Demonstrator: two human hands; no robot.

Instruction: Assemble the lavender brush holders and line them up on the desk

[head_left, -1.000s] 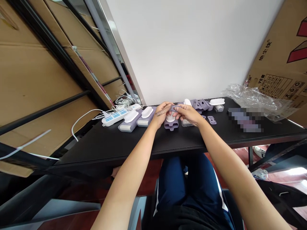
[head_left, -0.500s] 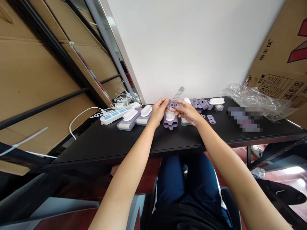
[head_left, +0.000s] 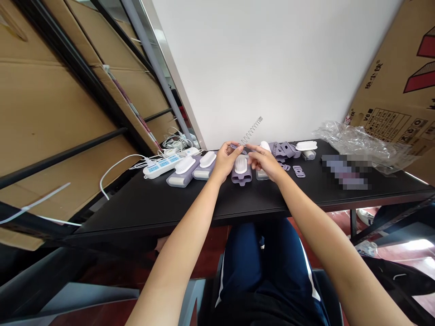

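My left hand (head_left: pixel 227 159) pinches a small flat purple plate (head_left: pixel 239 148) between thumb and fingers. A thin metal coil spring (head_left: pixel 250 131) rises from the plate, slanting up to the right, its far end free. Beside it, my right hand (head_left: pixel 263 160) has its index fingertip at the spring's lower end, with the thumb apart below. Under both hands, a purple case (head_left: pixel 242 177) with a white bristled brush (head_left: pixel 241 165) on it stands on the black table (head_left: pixel 190 203). Part of the plate is hidden by my left fingers.
To the left lie two purple cases with white brushes (head_left: pixel 185 165) and a white power strip (head_left: pixel 161 167) with cables. At the right are purple parts (head_left: pixel 283 150), a flat purple plate (head_left: pixel 299 171), another white brush (head_left: pixel 306 145), clear plastic wrap (head_left: pixel 363 140) and a cardboard box (head_left: pixel 390 99).
My right thumb has come away from the purple plate, and the plate has tilted in my left hand. The spring, blurred before, now shows clearly with its coils spread wider.
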